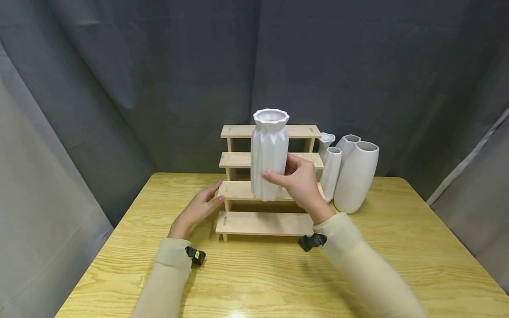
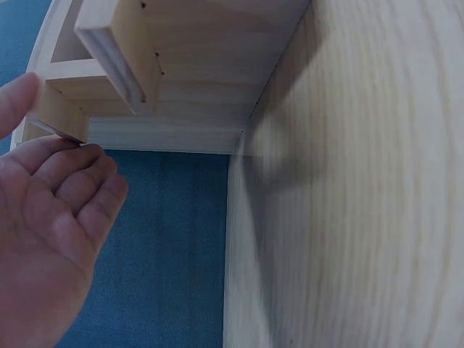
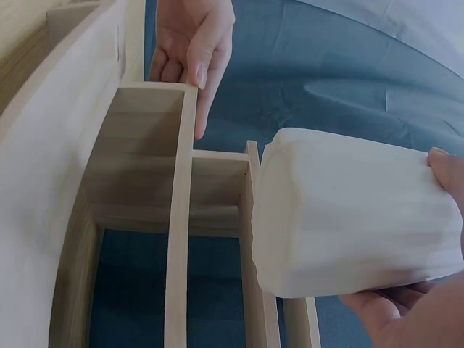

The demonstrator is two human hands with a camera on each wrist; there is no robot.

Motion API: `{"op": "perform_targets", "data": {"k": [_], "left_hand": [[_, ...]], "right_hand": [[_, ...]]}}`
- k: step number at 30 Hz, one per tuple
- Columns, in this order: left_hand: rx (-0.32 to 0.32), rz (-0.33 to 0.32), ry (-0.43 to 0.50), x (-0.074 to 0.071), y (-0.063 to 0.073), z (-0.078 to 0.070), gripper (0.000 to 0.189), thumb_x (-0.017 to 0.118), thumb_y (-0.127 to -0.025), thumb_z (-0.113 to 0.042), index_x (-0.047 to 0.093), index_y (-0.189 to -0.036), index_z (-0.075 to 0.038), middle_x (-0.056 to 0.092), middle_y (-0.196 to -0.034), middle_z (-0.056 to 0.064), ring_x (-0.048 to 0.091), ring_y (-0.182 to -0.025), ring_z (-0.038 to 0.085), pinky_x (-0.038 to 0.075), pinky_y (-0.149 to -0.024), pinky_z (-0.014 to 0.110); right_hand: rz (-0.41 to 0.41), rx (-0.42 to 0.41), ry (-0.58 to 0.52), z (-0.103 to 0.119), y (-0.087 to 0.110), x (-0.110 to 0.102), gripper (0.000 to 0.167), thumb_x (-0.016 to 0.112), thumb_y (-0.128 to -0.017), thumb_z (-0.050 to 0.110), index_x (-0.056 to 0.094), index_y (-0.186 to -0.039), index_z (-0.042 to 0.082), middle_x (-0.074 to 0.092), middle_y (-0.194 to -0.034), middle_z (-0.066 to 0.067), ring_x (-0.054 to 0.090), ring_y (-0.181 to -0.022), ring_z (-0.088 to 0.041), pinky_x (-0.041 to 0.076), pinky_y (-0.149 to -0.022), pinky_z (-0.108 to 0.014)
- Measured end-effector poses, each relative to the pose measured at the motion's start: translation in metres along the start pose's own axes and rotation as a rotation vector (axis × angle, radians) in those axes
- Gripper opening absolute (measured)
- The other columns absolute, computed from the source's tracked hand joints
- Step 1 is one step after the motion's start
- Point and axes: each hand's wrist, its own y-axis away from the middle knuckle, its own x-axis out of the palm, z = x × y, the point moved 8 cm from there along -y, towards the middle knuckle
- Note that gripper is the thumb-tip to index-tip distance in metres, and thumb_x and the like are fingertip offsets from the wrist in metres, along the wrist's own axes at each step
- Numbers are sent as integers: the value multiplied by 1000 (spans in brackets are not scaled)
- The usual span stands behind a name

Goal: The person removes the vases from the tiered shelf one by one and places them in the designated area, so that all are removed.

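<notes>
My right hand (image 1: 304,183) grips a white pleated vase (image 1: 269,150) round its side, thumb in front. The vase is upright with its scalloped mouth upward, in front of the upper steps of a wooden tiered stand (image 1: 266,223). Its base (image 3: 279,214) shows in the right wrist view, raised off the boards. My left hand (image 1: 200,205) holds the left end of the stand's second step from the bottom. In the right wrist view its thumb lies at the board's corner; in the left wrist view its fingers (image 2: 80,177) lie against the wood.
Right of the stand, several other white vases stand close together, among them a large smooth vase (image 1: 356,176) and a slim faceted vase (image 1: 331,174). All rest on a yellow wood-grain table (image 1: 246,278). A dark grey curtain (image 1: 191,84) hangs behind.
</notes>
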Motion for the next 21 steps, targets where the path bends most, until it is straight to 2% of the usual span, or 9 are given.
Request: {"op": "perform_targets", "data": {"k": [4,10,21], "left_hand": [[-13,-6,-13,0,0,1,65,51,-104,-31,21,-157,-8,19,-161,14,26,-143,41,24,-117,48],[3,-17,-20,0,1,3,65,51,-104,-34,22,-158,-11,20,-161,12,27,-143,39,24,-117,47],[8,-14,-26,-1,0,4,66,51,-104,-35,22,-158,-9,20,-161,12,25,-145,35,23,-118,46]], "right_hand": [[6,1,15,0,7,-1,65,93,-68,27,67,-124,6,70,-113,-9,68,-100,-24,58,-84,-36],[21,14,27,2,18,-2,66,94,-67,26,67,-124,5,71,-112,-10,69,-99,-24,58,-84,-36],[40,73,-14,1,40,-1,68,94,-67,21,65,-126,4,69,-117,-12,67,-105,-25,58,-85,-36]]}}
